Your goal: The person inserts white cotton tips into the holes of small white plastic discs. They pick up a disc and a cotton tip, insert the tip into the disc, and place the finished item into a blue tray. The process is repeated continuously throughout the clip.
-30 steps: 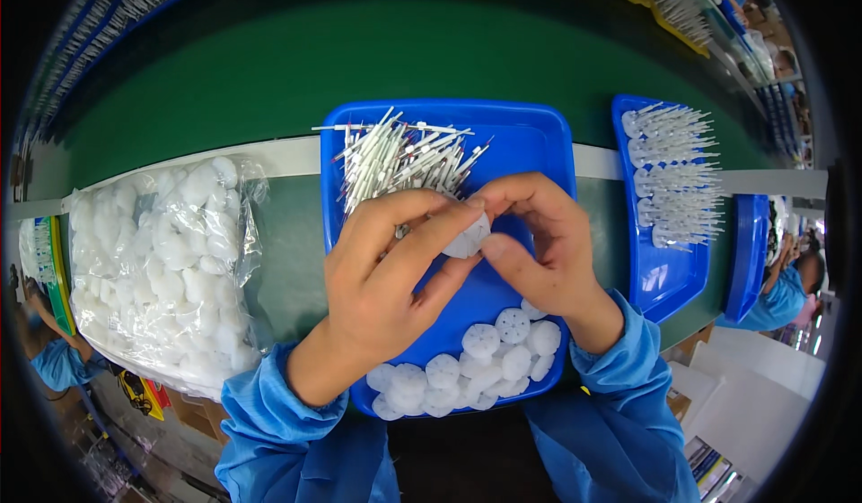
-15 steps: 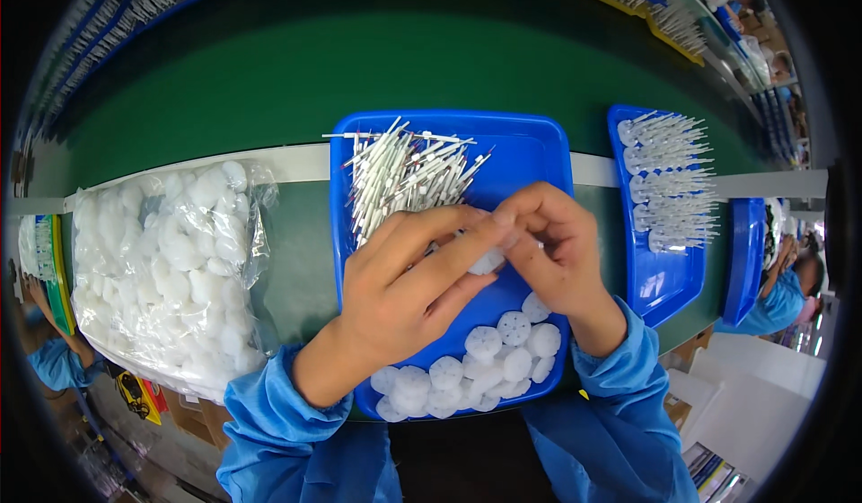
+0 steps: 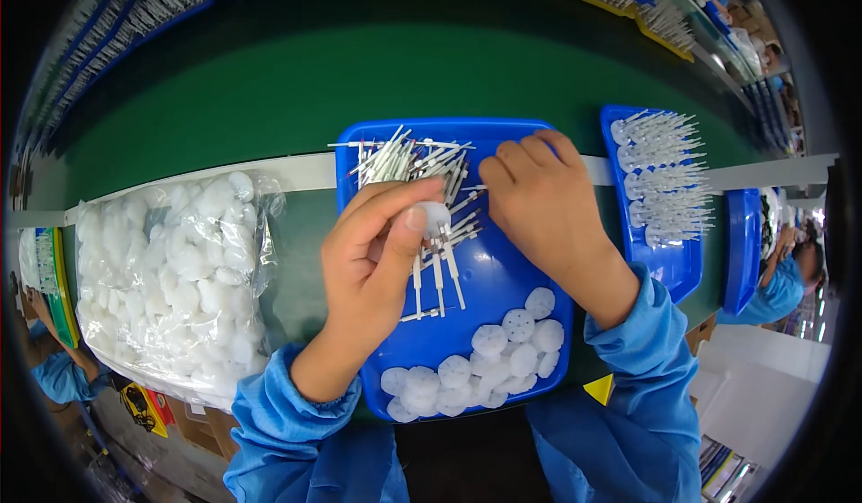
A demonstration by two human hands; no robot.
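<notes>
My left hand (image 3: 373,251) pinches a small white translucent disc (image 3: 435,219) between thumb and fingers. Several thin white rods (image 3: 438,274) stick out of the disc toward me. At the right of the rod pile, my right hand (image 3: 543,202) is closed with its back up; its fingertips are mostly hidden beside a rod end, and I cannot tell what they hold. Under both hands lies a blue tray (image 3: 525,274). A heap of loose white rods (image 3: 395,157) fills its far left part, and loose white discs (image 3: 489,341) are gathered along its near side.
Left of the tray lies a clear plastic bag (image 3: 171,269) full of white discs. A second blue tray (image 3: 669,274) at the right holds discs with rods standing in rows. More rod-filled trays (image 3: 180,9) line the far edge of the green table (image 3: 359,63). Co-workers sit at both sides.
My hands have parted. The left has turned, showing the disc with rods pointing toward me. My right hand has moved farther out, beside the rod heap, with its back now up.
</notes>
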